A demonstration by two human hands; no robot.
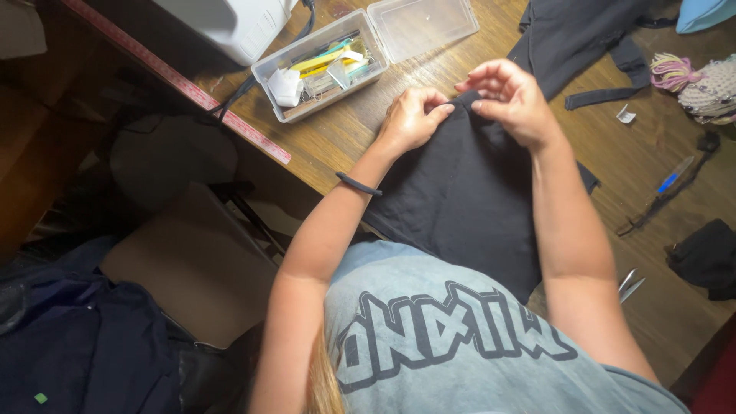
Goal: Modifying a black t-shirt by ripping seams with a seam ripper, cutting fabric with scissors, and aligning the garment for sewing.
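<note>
Nearest the camera, a grey shirt (475, 345) with big dark letters across it is worn by the person. Under everything a brown wooden table (652, 176) is seen, with a pink measuring tape (176, 80) stuck flat along its left edge. On the table, right in front of the person, a big piece of black cloth (460, 199) is spread out, and its far edge is pinched by both hands. The left hand (410, 119) is closed on that edge with thumb and fingers, and a dark band is worn on its wrist. The right hand (510, 100) is set just beside it, fingertips pressed on the same edge with the other fingers lifted. More black cloth (575, 38) is piled at the far side of the table. At the top left, part of a white machine (230, 23) is seen. Beside it a clear plastic box (330, 65) is laid open with its lid flipped back, and yellow, green and white bits are kept inside. A bundle of pale yarn (701, 84) is seen at the far right. A blue pen (675, 175) is laid near the right edge. Small silver scissors (630, 284) are seen by the right arm. A tiny white scrap (626, 115) is left near the far cloth.
</note>
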